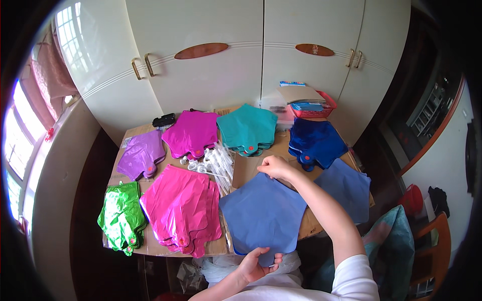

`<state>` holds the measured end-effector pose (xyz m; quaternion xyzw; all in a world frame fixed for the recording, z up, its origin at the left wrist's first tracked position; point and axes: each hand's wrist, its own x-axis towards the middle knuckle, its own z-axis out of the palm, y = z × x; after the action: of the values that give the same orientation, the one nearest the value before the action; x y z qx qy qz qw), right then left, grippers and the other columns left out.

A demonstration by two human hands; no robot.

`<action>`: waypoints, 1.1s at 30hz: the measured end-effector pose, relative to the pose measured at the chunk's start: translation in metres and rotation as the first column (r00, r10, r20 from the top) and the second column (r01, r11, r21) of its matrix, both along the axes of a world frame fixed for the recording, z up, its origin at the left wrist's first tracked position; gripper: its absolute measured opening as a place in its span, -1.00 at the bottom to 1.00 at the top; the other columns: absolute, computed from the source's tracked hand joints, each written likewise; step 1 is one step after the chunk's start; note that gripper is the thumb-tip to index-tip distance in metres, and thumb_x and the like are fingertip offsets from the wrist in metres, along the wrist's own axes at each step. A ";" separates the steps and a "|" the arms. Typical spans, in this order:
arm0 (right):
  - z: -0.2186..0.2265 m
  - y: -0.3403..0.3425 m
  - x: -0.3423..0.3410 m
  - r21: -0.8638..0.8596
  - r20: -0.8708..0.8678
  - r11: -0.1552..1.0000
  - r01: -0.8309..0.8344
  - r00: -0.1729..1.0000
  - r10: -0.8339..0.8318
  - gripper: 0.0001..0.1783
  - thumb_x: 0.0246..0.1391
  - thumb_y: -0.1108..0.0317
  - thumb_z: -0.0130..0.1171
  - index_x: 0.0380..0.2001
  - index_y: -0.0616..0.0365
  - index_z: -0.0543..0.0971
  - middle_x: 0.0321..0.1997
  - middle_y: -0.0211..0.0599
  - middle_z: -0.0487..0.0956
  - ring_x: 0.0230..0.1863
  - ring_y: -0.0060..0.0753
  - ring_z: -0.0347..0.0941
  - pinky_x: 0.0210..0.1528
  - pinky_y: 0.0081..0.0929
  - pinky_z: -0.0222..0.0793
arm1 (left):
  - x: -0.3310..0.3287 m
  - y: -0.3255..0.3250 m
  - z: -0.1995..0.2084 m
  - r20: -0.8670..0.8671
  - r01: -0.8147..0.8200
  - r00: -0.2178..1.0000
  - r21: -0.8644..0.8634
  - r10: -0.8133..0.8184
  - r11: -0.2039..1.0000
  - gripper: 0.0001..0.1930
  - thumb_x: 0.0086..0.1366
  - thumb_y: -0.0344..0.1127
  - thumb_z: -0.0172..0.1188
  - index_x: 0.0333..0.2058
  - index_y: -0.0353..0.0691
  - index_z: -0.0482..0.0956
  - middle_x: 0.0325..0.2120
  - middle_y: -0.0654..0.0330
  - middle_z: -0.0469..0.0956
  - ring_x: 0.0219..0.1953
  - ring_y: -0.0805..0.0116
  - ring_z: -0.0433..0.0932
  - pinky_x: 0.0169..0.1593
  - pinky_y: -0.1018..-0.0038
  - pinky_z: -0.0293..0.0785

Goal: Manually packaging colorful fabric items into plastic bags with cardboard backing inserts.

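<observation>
A flat grey-blue star-shaped foil balloon [263,213] is spread over the near edge of the table in front of me. My left hand [257,265] is closed on its tab at the bottom, thumb on top. At the balloon's top point, my right hand [276,167] has its fingers pinched together on the edge. More grey-blue foil balloons [346,190] lie under my right forearm. Beyond that arm is a stack of dark blue foil balloons [317,143]. Left of the balloon I hold lies a fanned stack of pink ones [175,208].
Teal [247,129], magenta [191,133], purple [141,154] and green [120,215] balloon stacks cover the cardboard-topped table [311,228]. White straws [220,163] lie mid-table. A red basket [324,108] stands at the back right, before white cabinets [201,25]. A wooden chair [439,251] stands right.
</observation>
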<state>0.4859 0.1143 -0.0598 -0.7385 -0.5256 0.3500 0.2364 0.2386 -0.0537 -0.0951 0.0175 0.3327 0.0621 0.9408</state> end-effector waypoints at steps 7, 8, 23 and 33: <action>0.019 -0.030 0.020 -0.166 0.294 0.952 -0.257 0.909 0.296 -0.58 0.02 -0.01 0.09 -0.42 0.18 0.60 -0.41 -0.07 0.60 -0.29 -0.14 0.54 -0.23 -0.29 0.41 | 0.001 -0.002 -0.010 0.012 -0.028 1.000 -0.028 0.028 0.999 -0.77 0.29 -0.26 -0.11 -0.29 -0.34 0.36 -0.40 0.10 0.47 -0.38 0.31 0.41 -0.22 0.38 0.38; 0.021 -0.037 0.020 -0.160 0.308 0.954 -0.254 0.905 0.293 -0.59 0.04 0.02 0.07 -0.40 0.18 0.60 -0.39 -0.06 0.60 -0.27 -0.12 0.54 -0.21 -0.28 0.41 | 0.001 -0.002 -0.011 0.029 -0.033 0.999 -0.034 0.034 0.999 -0.78 0.29 -0.26 -0.11 -0.30 -0.33 0.35 -0.40 0.10 0.46 -0.38 0.31 0.40 -0.23 0.38 0.38; 0.029 -0.113 0.029 -0.175 0.408 0.958 -0.227 0.869 0.280 -0.66 0.13 0.17 -0.07 -0.28 0.23 0.53 -0.22 0.03 0.56 -0.12 0.04 0.47 -0.04 -0.18 0.35 | 0.003 -0.003 -0.015 0.050 -0.026 0.998 -0.034 0.028 0.999 -0.81 0.27 -0.31 -0.06 -0.26 -0.32 0.34 -0.40 0.10 0.48 -0.41 0.33 0.41 -0.26 0.40 0.41; 0.023 -0.104 0.036 -0.142 0.358 0.966 -0.215 0.899 0.252 -0.69 0.07 0.12 0.08 -0.46 0.16 0.55 -0.48 -0.13 0.56 -0.35 -0.14 0.51 -0.28 -0.32 0.36 | 0.004 -0.002 -0.001 -0.025 -0.022 0.999 -0.016 0.021 1.000 -0.81 0.25 -0.30 -0.08 -0.27 -0.33 0.35 -0.40 0.10 0.47 -0.41 0.33 0.39 -0.26 0.41 0.38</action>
<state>0.5220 0.0105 -0.0367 -0.7338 -0.6276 0.2549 0.0516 0.2425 -0.0555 -0.0963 0.0072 0.3448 0.0694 0.9361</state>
